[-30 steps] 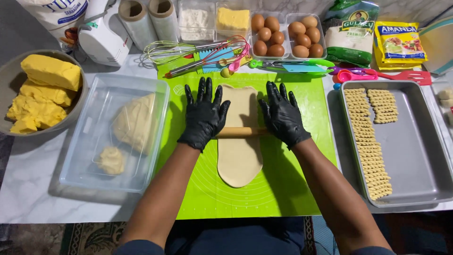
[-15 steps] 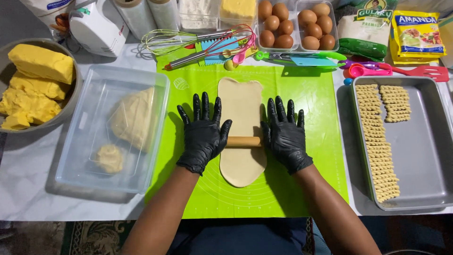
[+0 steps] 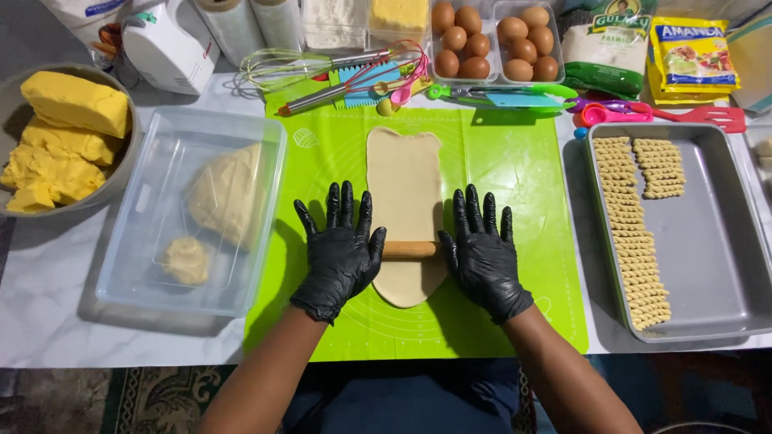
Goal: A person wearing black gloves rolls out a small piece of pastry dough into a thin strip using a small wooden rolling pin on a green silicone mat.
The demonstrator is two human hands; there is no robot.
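— In the middle of the green mat [image 3: 498, 161], what lies under the hands?
— A long tongue of rolled dough [image 3: 404, 201], running from near the mat's far edge down towards its near edge. A wooden rolling pin [image 3: 410, 249] lies across its lower part. The left hand [image 3: 342, 253] and the right hand [image 3: 482, 257], both in black gloves, rest flat on the pin's two ends, fingers spread and palms pressing down; neither grip is closed around it.

— How far along does the work look?
— Partway, I judge. This sheet is already flat and thin, though its end nearest the person is still rounded and narrow. On the right side of the bench [image 3: 48, 321], the metal tray [image 3: 708, 265] holds one long column of ridged cookie pieces [image 3: 635, 233] and a short second column at its far end; most of the tray floor is bare.

— And what is left?
— In the clear plastic tub [image 3: 145, 209] left of the mat sit a large lump of dough [image 3: 225, 193] and a smaller ball [image 3: 186, 259], both unrolled. At the bench's left edge a grey bowl [image 3: 121, 177] holds blocks of butter [image 3: 68, 133]. Along the far edge lie eggs [image 3: 490, 40], a whisk [image 3: 289, 68] and coloured scrapers [image 3: 378, 80], untouched at this moment.
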